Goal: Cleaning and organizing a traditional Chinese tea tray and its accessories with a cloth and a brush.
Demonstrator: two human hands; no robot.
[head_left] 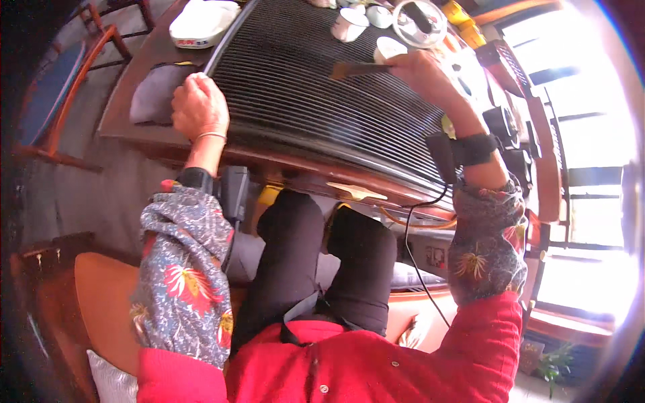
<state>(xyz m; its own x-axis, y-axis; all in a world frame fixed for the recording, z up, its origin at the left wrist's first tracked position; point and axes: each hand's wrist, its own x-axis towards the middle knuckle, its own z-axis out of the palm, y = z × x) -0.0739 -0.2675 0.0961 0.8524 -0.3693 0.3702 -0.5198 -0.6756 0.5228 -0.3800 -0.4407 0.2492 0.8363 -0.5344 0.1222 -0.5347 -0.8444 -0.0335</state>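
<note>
My right hand [420, 77] grips a flat brown brush [356, 70], held over the dark slatted tea tray [282, 94]. My left hand [199, 107] is closed at the tray's left edge, beside a folded grey cloth [151, 94]; what its fingers hold, if anything, is hidden. Just beyond the right hand sit a white cup [349, 25], a small white bowl [388, 50] and a round glass or clear vessel [420, 23] with a dark centre.
A white basin [201, 23] stands at the table's back left. Wooden chairs [74, 101] are at left, bright windows at right. A dark cable [416, 248] hangs beside my legs [353, 269] from near my right wrist. Yellow containers [463, 27] and dark racks [500, 64] line the right.
</note>
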